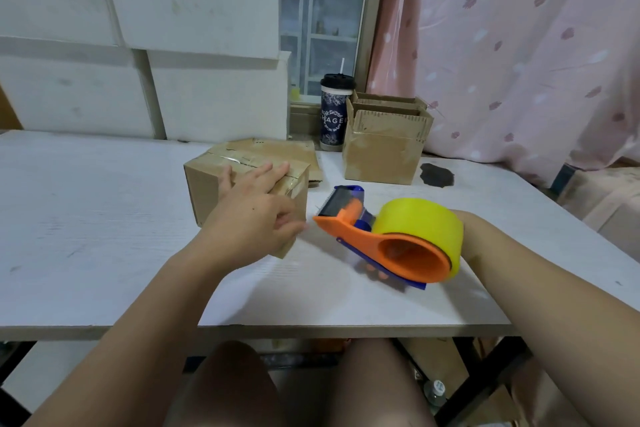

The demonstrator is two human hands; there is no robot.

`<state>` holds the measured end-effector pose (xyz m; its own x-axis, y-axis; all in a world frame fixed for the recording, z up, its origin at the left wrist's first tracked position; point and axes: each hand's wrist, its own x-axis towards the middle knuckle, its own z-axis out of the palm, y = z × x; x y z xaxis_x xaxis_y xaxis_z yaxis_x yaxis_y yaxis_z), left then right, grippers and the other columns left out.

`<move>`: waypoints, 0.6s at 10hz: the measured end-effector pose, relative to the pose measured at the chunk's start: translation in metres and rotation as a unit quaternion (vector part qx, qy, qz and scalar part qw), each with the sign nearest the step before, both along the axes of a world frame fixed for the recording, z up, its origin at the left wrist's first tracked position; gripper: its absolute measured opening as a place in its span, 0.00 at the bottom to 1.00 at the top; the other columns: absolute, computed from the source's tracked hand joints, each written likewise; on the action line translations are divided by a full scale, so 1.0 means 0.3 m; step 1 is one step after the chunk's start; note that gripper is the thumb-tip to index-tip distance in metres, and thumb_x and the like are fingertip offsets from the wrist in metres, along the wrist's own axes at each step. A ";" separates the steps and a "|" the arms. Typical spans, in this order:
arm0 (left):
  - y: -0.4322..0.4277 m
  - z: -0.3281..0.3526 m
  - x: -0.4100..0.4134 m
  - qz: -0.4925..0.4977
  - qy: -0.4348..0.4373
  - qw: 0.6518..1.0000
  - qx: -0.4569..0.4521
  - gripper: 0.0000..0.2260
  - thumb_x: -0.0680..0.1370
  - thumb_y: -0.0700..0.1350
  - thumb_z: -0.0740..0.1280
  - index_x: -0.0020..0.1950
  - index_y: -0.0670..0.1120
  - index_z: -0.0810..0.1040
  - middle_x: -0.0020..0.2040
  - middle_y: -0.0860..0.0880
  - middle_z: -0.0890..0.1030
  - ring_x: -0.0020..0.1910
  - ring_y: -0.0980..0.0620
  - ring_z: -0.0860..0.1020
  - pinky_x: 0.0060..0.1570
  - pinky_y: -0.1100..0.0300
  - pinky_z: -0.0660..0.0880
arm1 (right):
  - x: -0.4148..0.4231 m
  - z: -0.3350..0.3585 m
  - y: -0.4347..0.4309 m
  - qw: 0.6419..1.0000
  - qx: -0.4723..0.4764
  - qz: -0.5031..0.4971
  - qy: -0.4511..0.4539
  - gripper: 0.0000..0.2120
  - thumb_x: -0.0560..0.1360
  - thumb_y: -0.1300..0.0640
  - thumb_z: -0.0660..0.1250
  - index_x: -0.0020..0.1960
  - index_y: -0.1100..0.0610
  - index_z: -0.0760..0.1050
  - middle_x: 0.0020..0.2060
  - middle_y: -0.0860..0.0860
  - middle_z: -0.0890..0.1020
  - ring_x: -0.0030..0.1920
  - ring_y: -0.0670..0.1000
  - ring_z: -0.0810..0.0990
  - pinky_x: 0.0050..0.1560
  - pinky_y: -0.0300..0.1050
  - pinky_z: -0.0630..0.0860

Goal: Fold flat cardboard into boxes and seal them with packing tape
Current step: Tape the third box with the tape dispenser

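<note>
A closed brown cardboard box (207, 187) with tape along its top seam sits mid-table. My left hand (252, 208) rests on its top near corner, fingers spread and straight. To its right I hold an orange and blue tape dispenser (349, 225) carrying a yellow tape roll (420, 222), its cutter end pointing at the box. My right hand (375, 272) grips the handle from beneath; only fingertips show below the dispenser. The cutter is a short gap away from the box's right side.
Two open-topped cardboard boxes (381, 149) stand at the back right beside a dark tumbler (334, 114) with a straw. Flat cardboard (313, 163) lies behind the closed box. A dark stain (437, 175) marks the white table (86, 218). Pink curtain hangs on the right.
</note>
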<state>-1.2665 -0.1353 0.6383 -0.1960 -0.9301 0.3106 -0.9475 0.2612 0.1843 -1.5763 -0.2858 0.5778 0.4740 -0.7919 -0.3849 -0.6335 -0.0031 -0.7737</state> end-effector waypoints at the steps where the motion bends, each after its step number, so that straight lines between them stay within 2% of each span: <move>1: -0.001 0.004 0.014 0.005 -0.035 0.999 0.018 0.19 0.76 0.58 0.64 0.30 0.52 0.63 0.78 0.52 0.54 0.76 0.51 0.49 0.71 0.43 0.38 | 0.076 0.033 0.044 0.997 0.001 -0.079 0.013 0.13 0.80 0.60 0.60 0.63 0.59 0.74 0.57 0.55 0.79 0.44 0.44 0.80 0.57 0.44 0.78; 2: 0.011 0.014 0.020 -0.010 -0.034 0.999 0.022 0.13 0.76 0.57 0.64 0.38 0.53 0.64 0.76 0.52 0.57 0.76 0.51 0.50 0.72 0.42 0.42 | 0.146 0.167 0.183 0.990 -0.007 -0.125 -0.066 0.12 0.81 0.66 0.54 0.44 0.57 0.72 0.37 0.50 0.76 0.29 0.42 0.78 0.31 0.32 0.76; 3: 0.020 0.012 0.017 -0.017 0.019 1.000 -0.010 0.15 0.76 0.54 0.66 0.58 0.58 0.62 0.68 0.54 0.66 0.73 0.51 0.58 0.71 0.41 0.45 | 0.164 0.176 0.174 0.994 -0.007 -0.087 -0.064 0.13 0.79 0.70 0.56 0.45 0.59 0.76 0.28 0.51 0.79 0.24 0.45 0.77 0.26 0.35 0.72; 4: 0.001 0.008 0.003 0.031 0.034 0.998 -0.034 0.30 0.76 0.55 0.65 0.74 0.56 0.54 0.66 0.56 0.69 0.68 0.53 0.65 0.71 0.42 0.47 | 0.183 0.179 0.159 0.994 -0.033 -0.104 -0.011 0.10 0.75 0.71 0.62 0.50 0.64 0.80 0.36 0.55 0.80 0.30 0.49 0.78 0.30 0.37 0.74; 5: -0.030 -0.013 -0.018 0.071 -0.051 0.993 -0.080 0.26 0.78 0.56 0.62 0.74 0.56 0.60 0.69 0.56 0.67 0.66 0.54 0.66 0.70 0.42 0.49 | 0.197 0.179 0.142 0.989 -0.051 -0.138 0.012 0.10 0.72 0.66 0.67 0.52 0.59 0.81 0.35 0.53 0.81 0.30 0.49 0.79 0.29 0.37 0.73; 6: -0.040 -0.042 -0.028 0.059 -0.031 0.987 -0.145 0.20 0.77 0.50 0.66 0.69 0.55 0.71 0.64 0.52 0.74 0.61 0.48 0.73 0.66 0.37 0.53 | 0.198 0.184 0.134 0.986 -0.057 -0.158 0.020 0.10 0.71 0.64 0.68 0.51 0.58 0.81 0.32 0.51 0.81 0.29 0.48 0.78 0.28 0.36 0.72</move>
<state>-1.2747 -0.1473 0.6258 -0.1190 -0.8219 0.5571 -0.9817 0.1816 0.0581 -1.5167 -0.2455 0.6329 0.1825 -0.9366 -0.2991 -0.6470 0.1147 -0.7538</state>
